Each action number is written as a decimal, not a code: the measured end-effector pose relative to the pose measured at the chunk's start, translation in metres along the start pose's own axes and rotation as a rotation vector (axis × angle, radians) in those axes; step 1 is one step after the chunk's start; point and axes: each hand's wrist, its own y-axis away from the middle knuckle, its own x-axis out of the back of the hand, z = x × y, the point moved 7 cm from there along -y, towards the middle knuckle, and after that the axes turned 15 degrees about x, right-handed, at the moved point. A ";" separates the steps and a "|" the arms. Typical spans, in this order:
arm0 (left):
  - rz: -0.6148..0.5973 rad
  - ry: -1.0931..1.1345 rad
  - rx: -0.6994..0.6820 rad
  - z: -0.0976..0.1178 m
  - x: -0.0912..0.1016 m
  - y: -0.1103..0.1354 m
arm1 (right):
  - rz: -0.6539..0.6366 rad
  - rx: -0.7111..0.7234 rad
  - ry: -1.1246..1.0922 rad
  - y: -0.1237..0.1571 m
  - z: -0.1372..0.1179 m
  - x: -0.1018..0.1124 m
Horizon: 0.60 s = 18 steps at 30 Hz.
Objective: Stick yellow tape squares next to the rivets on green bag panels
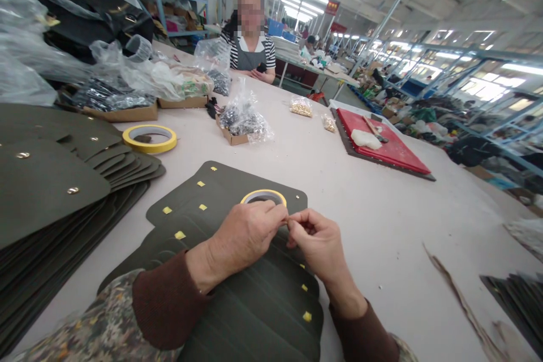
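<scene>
My left hand [246, 236] and my right hand [316, 242] meet above a fanned stack of dark olive leather panels [237, 192]. Their fingertips pinch a tiny strip of yellow tape [287, 219] between them. Just beyond my left fingers, a roll of yellow tape [263, 197] lies on the panels, partly hidden by that hand. Small yellow tape squares [180, 235] sit along the panel edges. My hands cover the middle of the stack.
A taller stack of olive panels [51, 192] with metal studs fills the left, beside another yellow tape roll [150, 139]. Bagged hardware in cardboard trays [244, 119] stands ahead. A red cutting board [382, 147] lies to the right. A co-worker [250, 51] sits across the white table [382, 220].
</scene>
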 end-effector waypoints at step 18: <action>-0.160 -0.282 0.102 -0.013 -0.030 -0.001 | -0.198 -0.397 0.025 0.011 0.063 0.019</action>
